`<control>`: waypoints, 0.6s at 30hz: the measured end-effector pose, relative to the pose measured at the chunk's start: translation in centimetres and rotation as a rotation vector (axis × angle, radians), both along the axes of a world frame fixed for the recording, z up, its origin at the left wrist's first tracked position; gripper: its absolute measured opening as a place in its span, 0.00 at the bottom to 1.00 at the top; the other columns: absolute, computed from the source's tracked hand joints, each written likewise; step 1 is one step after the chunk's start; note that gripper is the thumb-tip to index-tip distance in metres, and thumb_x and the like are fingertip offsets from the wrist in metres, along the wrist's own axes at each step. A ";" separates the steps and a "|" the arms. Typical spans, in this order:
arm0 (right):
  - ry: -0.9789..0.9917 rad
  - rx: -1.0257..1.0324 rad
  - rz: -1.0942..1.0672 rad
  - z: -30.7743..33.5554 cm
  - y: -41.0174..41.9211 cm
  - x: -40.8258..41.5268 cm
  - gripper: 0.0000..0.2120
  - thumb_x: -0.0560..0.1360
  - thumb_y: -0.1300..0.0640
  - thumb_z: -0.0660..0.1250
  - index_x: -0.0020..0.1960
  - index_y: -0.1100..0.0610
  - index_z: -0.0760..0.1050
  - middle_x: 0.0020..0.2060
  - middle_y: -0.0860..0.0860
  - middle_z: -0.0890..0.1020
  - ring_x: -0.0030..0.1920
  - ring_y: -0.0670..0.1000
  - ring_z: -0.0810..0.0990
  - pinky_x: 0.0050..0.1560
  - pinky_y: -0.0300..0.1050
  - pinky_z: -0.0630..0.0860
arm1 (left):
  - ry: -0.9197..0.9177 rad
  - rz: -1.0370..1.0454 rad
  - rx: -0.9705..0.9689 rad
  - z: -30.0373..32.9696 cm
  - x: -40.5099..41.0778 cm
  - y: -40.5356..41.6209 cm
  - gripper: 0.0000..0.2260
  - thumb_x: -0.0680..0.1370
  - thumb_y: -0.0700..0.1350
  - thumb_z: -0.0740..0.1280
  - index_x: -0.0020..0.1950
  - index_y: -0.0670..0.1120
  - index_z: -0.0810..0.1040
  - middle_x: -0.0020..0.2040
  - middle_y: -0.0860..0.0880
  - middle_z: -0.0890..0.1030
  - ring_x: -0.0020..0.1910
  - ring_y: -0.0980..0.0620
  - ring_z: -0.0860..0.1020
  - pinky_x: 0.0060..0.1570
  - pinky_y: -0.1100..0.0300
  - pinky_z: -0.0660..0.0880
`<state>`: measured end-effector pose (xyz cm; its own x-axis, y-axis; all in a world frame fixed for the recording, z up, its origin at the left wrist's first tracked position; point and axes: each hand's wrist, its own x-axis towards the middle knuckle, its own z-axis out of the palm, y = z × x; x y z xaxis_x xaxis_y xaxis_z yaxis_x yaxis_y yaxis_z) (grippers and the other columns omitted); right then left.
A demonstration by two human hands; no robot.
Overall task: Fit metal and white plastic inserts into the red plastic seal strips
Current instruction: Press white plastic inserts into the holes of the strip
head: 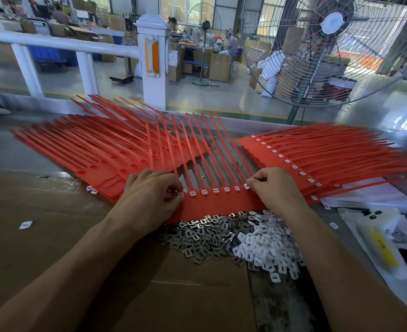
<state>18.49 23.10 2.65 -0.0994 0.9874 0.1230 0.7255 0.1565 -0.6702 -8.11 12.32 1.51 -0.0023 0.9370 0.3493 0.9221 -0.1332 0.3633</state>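
As a red strip (219,202) lies crosswise at frame centre, tails pointing up-frame, the left hand (149,200) pinches an insert at its left end and the right hand (276,188) curls fingertips onto the right-end socket. Metal inserts (197,238) and white inserts (267,248) heap just below.

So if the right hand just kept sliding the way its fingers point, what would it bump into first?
The right hand has its fingertips curled at the right end of the seal strip, pointing left along the row of white inserts. Going on, it would probably run over those first, then meet the left hand.
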 end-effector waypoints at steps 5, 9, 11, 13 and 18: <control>-0.006 0.007 -0.050 -0.1 0.1 -0.3 0.06 0.77 0.53 0.74 0.43 0.53 0.84 0.39 0.45 0.84 0.43 0.45 0.81 0.38 0.41 0.71 | 0.007 0.001 0.002 -0.1 0.0 0.1 0.10 0.79 0.59 0.66 0.58 0.59 0.78 0.57 0.61 0.77 0.60 0.57 0.69 0.63 0.56 0.59; -0.008 0.009 -0.071 -0.1 0.0 -0.4 0.05 0.76 0.53 0.75 0.43 0.53 0.84 0.38 0.46 0.84 0.43 0.47 0.82 0.41 0.44 0.73 | 0.007 0.005 0.008 -0.1 0.0 0.1 0.09 0.79 0.59 0.66 0.58 0.59 0.78 0.57 0.61 0.77 0.59 0.57 0.69 0.62 0.56 0.60; -0.021 0.017 -0.084 -0.1 0.0 -0.6 0.05 0.76 0.53 0.75 0.43 0.52 0.83 0.38 0.46 0.84 0.43 0.48 0.82 0.42 0.45 0.75 | 0.007 0.007 0.005 -0.1 0.1 0.1 0.10 0.79 0.59 0.66 0.58 0.60 0.78 0.57 0.61 0.77 0.60 0.57 0.69 0.63 0.55 0.60; -0.034 0.014 -0.095 -0.1 0.0 -0.8 0.05 0.76 0.53 0.75 0.41 0.51 0.82 0.37 0.45 0.83 0.42 0.48 0.82 0.43 0.46 0.76 | 0.006 0.006 -0.001 -0.1 0.0 0.1 0.10 0.79 0.59 0.66 0.58 0.60 0.78 0.57 0.61 0.77 0.60 0.57 0.69 0.64 0.54 0.60; -0.029 0.044 -0.069 -0.1 -0.2 -0.6 0.03 0.77 0.54 0.74 0.44 0.51 0.84 0.39 0.44 0.83 0.44 0.46 0.81 0.38 0.40 0.71 | -0.004 0.005 -0.006 -0.1 0.1 0.1 0.10 0.79 0.59 0.66 0.58 0.60 0.78 0.58 0.62 0.77 0.60 0.57 0.69 0.64 0.54 0.61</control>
<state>17.92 22.85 2.58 -0.0353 0.9857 0.1645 0.7546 0.1342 -0.6423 -8.00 12.40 1.45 -0.0079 0.9390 0.3438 0.9213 -0.1268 0.3676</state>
